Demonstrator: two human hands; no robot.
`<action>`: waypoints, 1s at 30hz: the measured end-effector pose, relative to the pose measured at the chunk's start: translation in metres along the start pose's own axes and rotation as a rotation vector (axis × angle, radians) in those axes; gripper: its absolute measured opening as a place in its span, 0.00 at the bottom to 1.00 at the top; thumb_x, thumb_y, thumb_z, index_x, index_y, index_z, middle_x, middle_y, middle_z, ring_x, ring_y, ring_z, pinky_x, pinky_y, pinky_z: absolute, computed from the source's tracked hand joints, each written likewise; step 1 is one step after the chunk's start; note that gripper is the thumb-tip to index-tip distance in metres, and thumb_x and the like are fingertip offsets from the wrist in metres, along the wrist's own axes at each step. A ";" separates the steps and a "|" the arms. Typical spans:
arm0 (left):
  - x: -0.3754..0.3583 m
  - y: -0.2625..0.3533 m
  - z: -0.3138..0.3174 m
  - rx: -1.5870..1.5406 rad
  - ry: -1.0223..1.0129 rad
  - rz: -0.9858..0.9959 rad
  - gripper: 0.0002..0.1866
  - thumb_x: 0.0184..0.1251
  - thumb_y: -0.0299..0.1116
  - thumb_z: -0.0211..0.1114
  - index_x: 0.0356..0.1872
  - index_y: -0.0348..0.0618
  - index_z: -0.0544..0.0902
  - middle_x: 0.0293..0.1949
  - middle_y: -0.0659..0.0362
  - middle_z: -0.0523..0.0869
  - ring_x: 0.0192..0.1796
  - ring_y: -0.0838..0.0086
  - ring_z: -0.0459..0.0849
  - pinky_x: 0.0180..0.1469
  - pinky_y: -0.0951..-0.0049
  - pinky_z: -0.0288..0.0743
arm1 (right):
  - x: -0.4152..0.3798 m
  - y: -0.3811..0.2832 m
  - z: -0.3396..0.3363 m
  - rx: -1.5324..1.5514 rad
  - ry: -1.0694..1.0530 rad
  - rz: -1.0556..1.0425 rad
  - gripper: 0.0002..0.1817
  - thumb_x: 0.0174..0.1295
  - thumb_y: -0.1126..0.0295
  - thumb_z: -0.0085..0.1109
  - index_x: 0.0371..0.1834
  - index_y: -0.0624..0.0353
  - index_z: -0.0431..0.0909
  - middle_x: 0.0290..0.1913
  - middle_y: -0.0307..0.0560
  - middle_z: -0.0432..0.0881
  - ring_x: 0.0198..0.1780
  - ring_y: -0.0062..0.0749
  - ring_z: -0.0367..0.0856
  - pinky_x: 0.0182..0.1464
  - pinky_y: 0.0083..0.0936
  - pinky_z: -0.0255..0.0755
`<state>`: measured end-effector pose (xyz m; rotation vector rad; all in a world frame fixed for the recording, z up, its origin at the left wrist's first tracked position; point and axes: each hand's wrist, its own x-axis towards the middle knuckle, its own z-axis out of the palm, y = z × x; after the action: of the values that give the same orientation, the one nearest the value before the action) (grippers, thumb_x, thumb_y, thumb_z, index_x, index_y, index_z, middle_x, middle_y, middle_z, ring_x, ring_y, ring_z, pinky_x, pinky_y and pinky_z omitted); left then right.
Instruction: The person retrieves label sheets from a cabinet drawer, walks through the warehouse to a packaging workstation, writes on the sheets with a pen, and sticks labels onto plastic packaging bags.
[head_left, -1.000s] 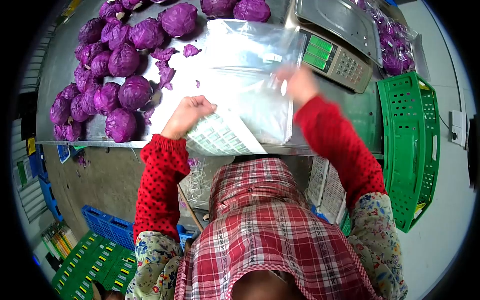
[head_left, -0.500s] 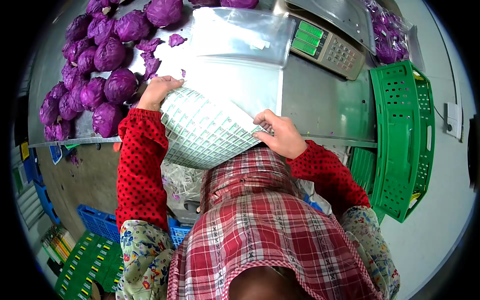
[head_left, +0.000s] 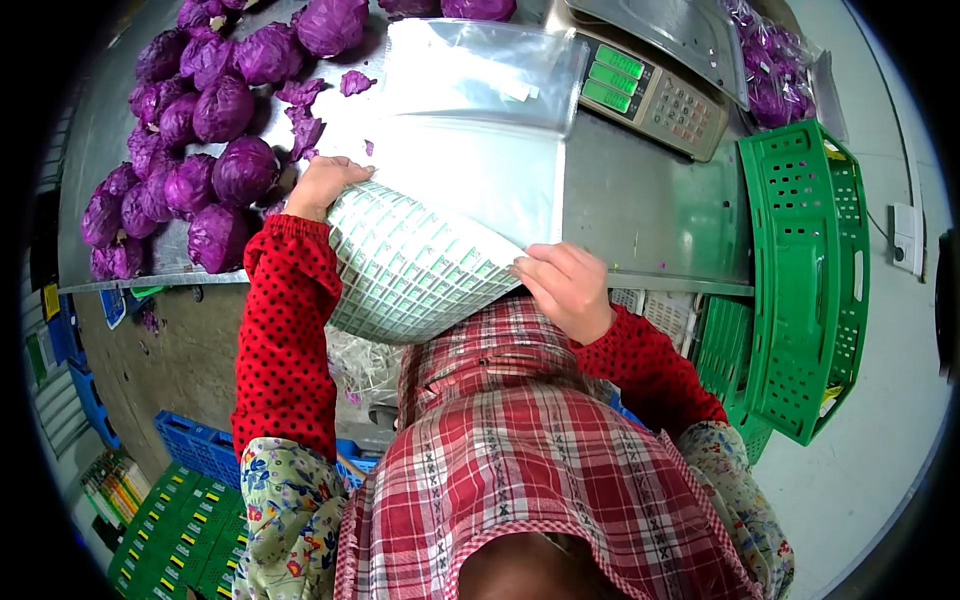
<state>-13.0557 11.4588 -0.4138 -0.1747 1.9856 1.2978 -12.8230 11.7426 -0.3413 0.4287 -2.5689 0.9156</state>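
A sheet of small labels (head_left: pixel 415 260), printed in a green and white grid, is held curved over the table's front edge. My left hand (head_left: pixel 330 185) grips its far left corner, fingers closed. At the sheet's right edge my right hand (head_left: pixel 570 290) pinches with thumb and fingers. The lower part of the sheet droops toward the plaid apron (head_left: pixel 500 420). Under and beyond it lie clear plastic bags (head_left: pixel 480 165), laid flat on the metal table (head_left: pixel 650 215).
Purple cabbages (head_left: pixel 225 110) are piled at the left, with loose leaves (head_left: pixel 303 130) beside them. A scale (head_left: pixel 640 95) with green displays stands at the back right, near bagged cabbage (head_left: pixel 775 90). A green crate (head_left: pixel 800 280) is right of the table; blue crates (head_left: pixel 200 445) are below left.
My right hand has shifted slightly right and down, its fingers drawn closer together at the sheet's edge. My left hand keeps its hold on the corner.
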 end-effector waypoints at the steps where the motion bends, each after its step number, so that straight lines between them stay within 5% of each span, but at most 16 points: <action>1: -0.007 0.002 -0.002 0.052 0.052 0.045 0.10 0.60 0.29 0.69 0.36 0.30 0.84 0.28 0.59 0.84 0.27 0.79 0.79 0.30 0.77 0.72 | 0.001 0.001 -0.002 -0.044 0.040 -0.053 0.06 0.52 0.76 0.68 0.33 0.60 0.82 0.32 0.45 0.80 0.30 0.35 0.79 0.31 0.26 0.73; 2: -0.014 0.004 -0.004 0.105 0.104 0.090 0.10 0.60 0.29 0.69 0.35 0.31 0.84 0.26 0.59 0.83 0.26 0.80 0.78 0.29 0.77 0.70 | 0.003 0.004 -0.002 -0.045 0.042 -0.057 0.06 0.52 0.76 0.68 0.33 0.60 0.82 0.32 0.45 0.80 0.30 0.35 0.79 0.31 0.26 0.73; 4: -0.026 0.007 -0.015 -0.004 0.078 0.051 0.08 0.61 0.31 0.69 0.29 0.36 0.84 0.25 0.61 0.83 0.26 0.81 0.77 0.30 0.77 0.69 | 0.013 0.017 -0.002 0.284 0.106 0.366 0.04 0.53 0.76 0.69 0.31 0.62 0.84 0.35 0.43 0.80 0.33 0.28 0.79 0.32 0.22 0.71; 6: -0.035 0.010 -0.002 -0.040 -0.044 0.251 0.07 0.63 0.31 0.67 0.29 0.38 0.84 0.25 0.63 0.84 0.29 0.83 0.77 0.34 0.79 0.69 | 0.035 0.053 0.017 0.621 0.059 0.857 0.05 0.53 0.73 0.70 0.31 0.61 0.86 0.29 0.45 0.82 0.33 0.26 0.80 0.34 0.25 0.72; 9: -0.031 -0.003 0.042 -0.060 -0.254 0.315 0.10 0.60 0.33 0.68 0.28 0.36 0.83 0.27 0.60 0.84 0.35 0.78 0.79 0.41 0.75 0.73 | 0.039 0.100 0.075 0.513 0.038 0.769 0.11 0.52 0.70 0.72 0.32 0.65 0.82 0.26 0.47 0.83 0.31 0.31 0.83 0.35 0.28 0.75; 11: -0.031 -0.005 0.049 0.406 0.021 0.341 0.17 0.58 0.37 0.70 0.30 0.28 0.82 0.23 0.57 0.81 0.30 0.77 0.77 0.36 0.73 0.73 | 0.048 0.101 0.063 -0.229 -0.197 0.695 0.20 0.48 0.57 0.75 0.33 0.61 0.78 0.28 0.51 0.83 0.31 0.41 0.84 0.36 0.35 0.75; 13: -0.030 -0.014 0.054 0.028 -0.054 0.245 0.12 0.60 0.32 0.69 0.28 0.30 0.82 0.23 0.63 0.78 0.29 0.82 0.73 0.34 0.76 0.71 | 0.050 0.102 0.038 -0.278 -0.242 0.685 0.28 0.43 0.48 0.76 0.36 0.58 0.76 0.30 0.51 0.81 0.34 0.50 0.81 0.36 0.41 0.73; 16: -0.032 -0.006 0.055 -0.005 -0.106 0.258 0.08 0.63 0.28 0.67 0.26 0.35 0.81 0.24 0.66 0.79 0.29 0.84 0.73 0.33 0.79 0.69 | 0.039 0.077 0.047 -0.220 -0.408 0.215 0.32 0.36 0.47 0.77 0.42 0.54 0.78 0.41 0.48 0.77 0.48 0.44 0.75 0.48 0.37 0.70; 18: -0.062 0.024 0.047 0.176 -0.106 0.194 0.07 0.62 0.27 0.68 0.26 0.36 0.82 0.24 0.66 0.80 0.28 0.84 0.73 0.33 0.80 0.69 | 0.023 0.070 0.062 -0.223 -0.321 0.083 0.17 0.48 0.54 0.70 0.37 0.49 0.80 0.36 0.41 0.75 0.44 0.38 0.74 0.45 0.34 0.69; 20: -0.091 0.039 0.047 0.063 -0.345 0.241 0.07 0.59 0.28 0.71 0.27 0.37 0.82 0.24 0.64 0.82 0.28 0.82 0.75 0.35 0.79 0.71 | 0.018 0.089 0.076 -0.196 -0.316 0.125 0.12 0.50 0.57 0.68 0.33 0.48 0.81 0.33 0.38 0.76 0.41 0.38 0.73 0.46 0.35 0.70; 21: -0.101 0.053 0.049 0.266 -0.338 0.270 0.07 0.58 0.29 0.72 0.27 0.37 0.82 0.24 0.62 0.83 0.30 0.80 0.76 0.37 0.77 0.73 | 0.019 0.088 0.074 -0.123 -0.340 0.223 0.10 0.52 0.57 0.66 0.31 0.49 0.82 0.31 0.40 0.77 0.40 0.40 0.74 0.44 0.36 0.70; 23: -0.095 0.064 0.046 0.400 -0.240 0.279 0.08 0.60 0.30 0.71 0.29 0.36 0.82 0.24 0.63 0.82 0.31 0.80 0.77 0.38 0.75 0.74 | 0.041 0.101 0.063 -0.044 -0.353 0.300 0.09 0.56 0.58 0.63 0.28 0.50 0.82 0.30 0.43 0.78 0.39 0.44 0.76 0.42 0.39 0.71; 25: -0.071 0.042 0.033 0.052 -0.336 0.284 0.07 0.64 0.28 0.68 0.30 0.34 0.82 0.25 0.65 0.82 0.31 0.83 0.76 0.36 0.78 0.72 | 0.037 0.077 0.062 0.025 -0.380 0.297 0.11 0.57 0.57 0.61 0.27 0.51 0.81 0.31 0.45 0.79 0.39 0.45 0.77 0.42 0.42 0.72; 27: -0.081 0.036 0.047 0.041 -0.411 0.311 0.06 0.64 0.28 0.67 0.30 0.34 0.83 0.26 0.65 0.83 0.31 0.84 0.76 0.37 0.79 0.72 | 0.037 0.066 0.055 -0.095 -0.248 -0.049 0.12 0.59 0.58 0.59 0.26 0.54 0.80 0.30 0.50 0.80 0.37 0.50 0.79 0.40 0.44 0.73; 28: -0.084 0.037 0.051 0.038 -0.489 0.360 0.06 0.64 0.27 0.67 0.31 0.34 0.83 0.26 0.64 0.83 0.31 0.85 0.76 0.37 0.80 0.72 | 0.038 0.069 0.059 -0.090 -0.252 -0.048 0.12 0.59 0.58 0.59 0.26 0.54 0.80 0.30 0.50 0.80 0.37 0.50 0.79 0.40 0.44 0.73; 30: -0.083 0.034 0.050 0.100 -0.505 0.285 0.06 0.64 0.27 0.67 0.31 0.35 0.83 0.27 0.63 0.84 0.33 0.84 0.77 0.40 0.80 0.72 | 0.040 0.082 0.070 -0.033 -0.402 0.232 0.14 0.58 0.58 0.61 0.27 0.58 0.80 0.28 0.50 0.79 0.35 0.48 0.79 0.39 0.43 0.72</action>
<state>-12.9880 11.4943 -0.3454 0.4586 1.6667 1.2572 -12.9089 11.7518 -0.4177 0.3375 -3.0465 0.9418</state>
